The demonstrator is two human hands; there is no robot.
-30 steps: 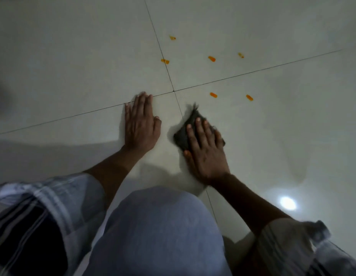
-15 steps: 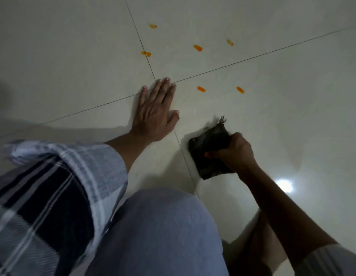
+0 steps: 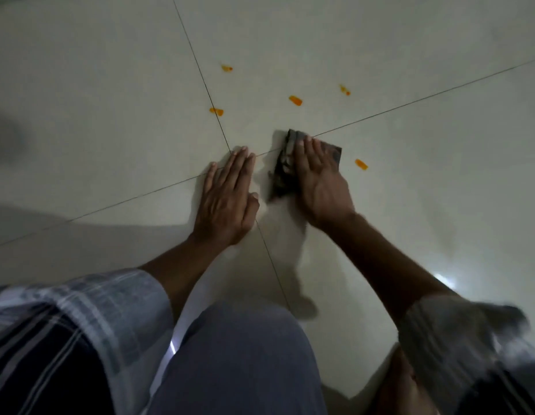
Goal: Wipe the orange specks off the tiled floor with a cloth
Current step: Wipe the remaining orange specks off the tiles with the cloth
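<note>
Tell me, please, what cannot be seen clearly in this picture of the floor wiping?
- Head view: any speck under the cloth is hidden by it and the right hand.
- Floor under the left hand: covered by the flat palm.
- Right sleeve: blurred by motion.
- Lower body: cut off by the bottom edge.

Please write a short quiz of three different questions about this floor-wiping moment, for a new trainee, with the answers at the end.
1. True or false: the left hand lies flat on the bare floor.
2. What does the right hand press on? A) dark cloth B) sponge C) brush
3. How many orange specks are visible on the tiles?

Key: 1. True. 2. A. 3. Five, and one right of the cloth.
</note>
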